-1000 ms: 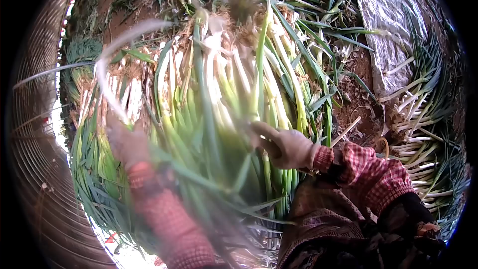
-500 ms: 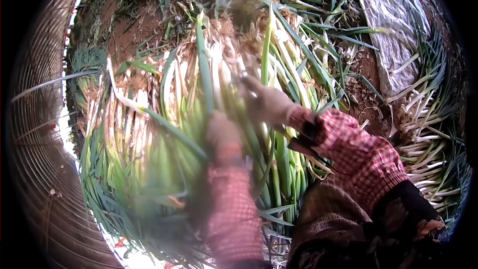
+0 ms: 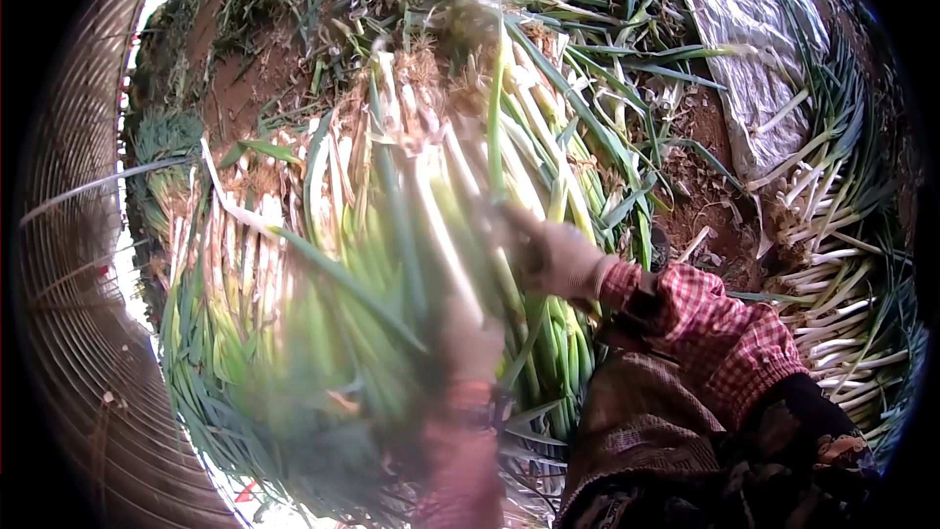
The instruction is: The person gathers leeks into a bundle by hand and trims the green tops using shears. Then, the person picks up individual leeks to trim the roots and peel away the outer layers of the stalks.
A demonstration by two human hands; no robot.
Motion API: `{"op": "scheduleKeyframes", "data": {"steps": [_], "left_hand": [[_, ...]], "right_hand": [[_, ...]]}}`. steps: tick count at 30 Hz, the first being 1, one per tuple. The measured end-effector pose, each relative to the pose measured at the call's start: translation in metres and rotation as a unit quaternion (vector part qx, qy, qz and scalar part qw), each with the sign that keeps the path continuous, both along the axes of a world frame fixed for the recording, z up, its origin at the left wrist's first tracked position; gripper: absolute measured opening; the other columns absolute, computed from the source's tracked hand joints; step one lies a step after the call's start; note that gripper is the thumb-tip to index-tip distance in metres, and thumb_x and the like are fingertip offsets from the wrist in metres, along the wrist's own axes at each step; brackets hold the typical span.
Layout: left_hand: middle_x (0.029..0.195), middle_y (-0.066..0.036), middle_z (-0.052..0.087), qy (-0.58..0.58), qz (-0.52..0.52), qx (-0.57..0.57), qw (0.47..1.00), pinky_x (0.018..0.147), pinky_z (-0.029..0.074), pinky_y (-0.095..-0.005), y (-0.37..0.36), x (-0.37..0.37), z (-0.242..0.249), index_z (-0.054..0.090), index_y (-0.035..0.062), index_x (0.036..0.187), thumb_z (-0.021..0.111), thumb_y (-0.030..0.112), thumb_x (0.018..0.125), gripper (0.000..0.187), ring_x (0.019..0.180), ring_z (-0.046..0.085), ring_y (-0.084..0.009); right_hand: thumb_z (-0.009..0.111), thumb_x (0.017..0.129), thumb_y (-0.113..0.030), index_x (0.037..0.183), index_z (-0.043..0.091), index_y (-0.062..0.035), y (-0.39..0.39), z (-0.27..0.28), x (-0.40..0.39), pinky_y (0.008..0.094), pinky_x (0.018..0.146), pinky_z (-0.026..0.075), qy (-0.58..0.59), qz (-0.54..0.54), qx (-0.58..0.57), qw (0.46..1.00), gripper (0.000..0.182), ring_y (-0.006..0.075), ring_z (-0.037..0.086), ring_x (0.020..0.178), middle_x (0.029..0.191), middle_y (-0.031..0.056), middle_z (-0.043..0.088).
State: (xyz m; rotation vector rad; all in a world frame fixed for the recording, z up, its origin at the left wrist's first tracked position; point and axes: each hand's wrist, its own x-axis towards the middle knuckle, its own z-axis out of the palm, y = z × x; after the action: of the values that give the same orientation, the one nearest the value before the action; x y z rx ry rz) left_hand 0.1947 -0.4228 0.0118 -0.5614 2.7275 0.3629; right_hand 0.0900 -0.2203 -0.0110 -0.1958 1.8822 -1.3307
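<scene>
Blurred by motion, my left hand (image 3: 472, 345) is closed round a green onion (image 3: 443, 235), whose white stem points up and away from me toward its roots. Just right of that stem is my right hand (image 3: 560, 257), in a pale glove, with its fingers curled in. Its fingertips are smeared, and whatever they hold cannot be made out. Beneath both hands lies a broad layer of green onions (image 3: 250, 260), roots at the far side and green leaves toward me.
Leaf scraps (image 3: 323, 0) litter the brown soil (image 3: 257, 69) at the back. A silvery sheet (image 3: 749, 49) lies at upper right, with more white-stemmed onions (image 3: 832, 333) below it. A ribbed curved wall (image 3: 73, 264) rises at left. My knee (image 3: 651, 416) is at lower right.
My left hand has moved toward me and slightly right with the onion. My right hand has shifted down and right, away from the root ends. The view has tilted slightly.
</scene>
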Motion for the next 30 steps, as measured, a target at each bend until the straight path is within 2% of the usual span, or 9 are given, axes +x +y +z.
{"op": "scheduleKeyframes", "data": {"steps": [4, 5, 9, 11, 13, 17, 23, 26, 30], "left_hand": [[0.098, -0.025, 0.069, -0.012, -0.097, 0.033, 0.995, 0.073, 0.055, -0.0543, 0.023, 0.023, -0.013, 0.052, 0.0106, 0.125, 0.071, 0.034, 0.085, 0.050, 0.085, 0.068, -0.0481], [0.106, -0.024, 0.068, -0.020, -0.114, 0.036, 0.993, 0.078, 0.054, -0.0534, 0.027, 0.019, -0.011, 0.050, 0.0109, 0.132, 0.072, 0.036, 0.085, 0.057, 0.093, 0.067, -0.0463], [0.132, -0.020, 0.062, 0.048, -0.208, -0.058, 0.975, 0.098, 0.049, -0.0508, 0.004, -0.010, -0.020, 0.043, 0.0113, 0.149, 0.077, 0.039, 0.084, 0.079, 0.123, 0.059, -0.0403], [0.148, -0.020, 0.051, 0.053, -0.020, -0.173, 0.983, 0.110, 0.042, -0.0504, 0.017, -0.062, 0.005, 0.038, 0.0084, 0.153, 0.081, 0.043, 0.082, 0.089, 0.137, 0.046, -0.0402], [0.156, -0.025, 0.039, 0.015, 0.098, -0.110, 0.989, 0.115, 0.040, -0.0498, 0.018, -0.089, -0.005, 0.034, 0.0025, 0.153, 0.083, 0.048, 0.081, 0.099, 0.141, 0.041, -0.0432], [0.155, -0.033, 0.035, 0.024, 0.130, -0.041, 0.990, 0.115, 0.040, -0.0501, 0.040, -0.082, -0.048, 0.026, 0.0034, 0.157, 0.086, 0.052, 0.076, 0.112, 0.141, 0.040, -0.0484], [0.117, -0.022, 0.071, 0.059, 0.153, 0.079, 0.983, 0.091, 0.052, -0.0416, 0.037, -0.077, -0.073, 0.063, -0.0068, 0.127, 0.076, 0.039, 0.092, 0.059, 0.101, 0.069, -0.0365], [0.110, -0.015, 0.070, 0.044, 0.266, 0.282, 0.921, 0.089, 0.051, -0.0384, 0.036, -0.074, -0.057, 0.062, -0.0097, 0.126, 0.069, 0.033, 0.099, 0.051, 0.095, 0.063, -0.0252], [0.082, -0.001, 0.060, 0.098, 0.361, 0.481, 0.793, 0.055, 0.047, -0.0269, -0.024, -0.078, -0.044, 0.064, 0.0034, 0.121, 0.060, 0.031, 0.104, 0.033, 0.063, 0.055, -0.0109]], "right_hand": [[0.073, 0.078, -0.007, 0.159, 0.030, -0.0078, 0.020, 0.004, 0.027, 0.0456, 0.082, 0.061, 0.169, -0.005, -0.107, 0.980, 0.092, 0.0330, 0.073, 0.091, 0.113, 0.0220, 0.071], [0.071, 0.084, -0.007, 0.160, 0.021, -0.0120, 0.027, 0.017, 0.034, 0.0421, 0.072, 0.062, 0.118, 0.078, -0.063, 0.988, 0.091, 0.0286, 0.071, 0.080, 0.098, 0.0170, 0.068], [0.068, 0.080, -0.004, 0.161, 0.019, -0.0150, 0.038, 0.007, 0.049, 0.0432, 0.066, 0.059, 0.115, 0.102, 0.009, 0.988, 0.096, 0.0317, 0.070, 0.078, 0.095, 0.0193, 0.066], [0.069, 0.078, -0.004, 0.162, 0.018, -0.0167, 0.033, -0.001, 0.055, 0.0436, 0.068, 0.060, 0.123, 0.103, 0.056, 0.985, 0.098, 0.0329, 0.070, 0.079, 0.095, 0.0185, 0.066], [0.072, 0.076, -0.009, 0.162, 0.017, -0.0178, 0.035, -0.008, 0.050, 0.0447, 0.080, 0.059, 0.008, 0.057, 0.056, 0.997, 0.102, 0.0345, 0.071, 0.085, 0.098, 0.0177, 0.068], [0.069, 0.077, -0.009, 0.161, 0.023, -0.0171, 0.053, -0.025, 0.069, 0.0470, 0.076, 0.060, 0.076, -0.047, 0.016, 0.996, 0.095, 0.0344, 0.072, 0.084, 0.099, 0.0204, 0.069], [0.064, 0.079, -0.007, 0.159, 0.024, -0.0065, 0.054, -0.037, 0.044, 0.0483, 0.070, 0.059, 0.146, -0.044, 0.013, 0.988, 0.089, 0.0391, 0.070, 0.079, 0.093, 0.0221, 0.069], [0.068, 0.078, -0.004, 0.158, 0.022, -0.0191, 0.039, -0.050, 0.002, 0.0442, 0.069, 0.060, 0.063, -0.032, 0.037, 0.997, 0.093, 0.0323, 0.071, 0.079, 0.091, 0.0164, 0.069], [0.068, 0.077, -0.003, 0.154, 0.025, -0.0229, 0.038, -0.036, -0.022, 0.0421, 0.069, 0.060, 0.038, -0.037, 0.063, 0.997, 0.090, 0.0308, 0.070, 0.077, 0.091, 0.0158, 0.069]]}}
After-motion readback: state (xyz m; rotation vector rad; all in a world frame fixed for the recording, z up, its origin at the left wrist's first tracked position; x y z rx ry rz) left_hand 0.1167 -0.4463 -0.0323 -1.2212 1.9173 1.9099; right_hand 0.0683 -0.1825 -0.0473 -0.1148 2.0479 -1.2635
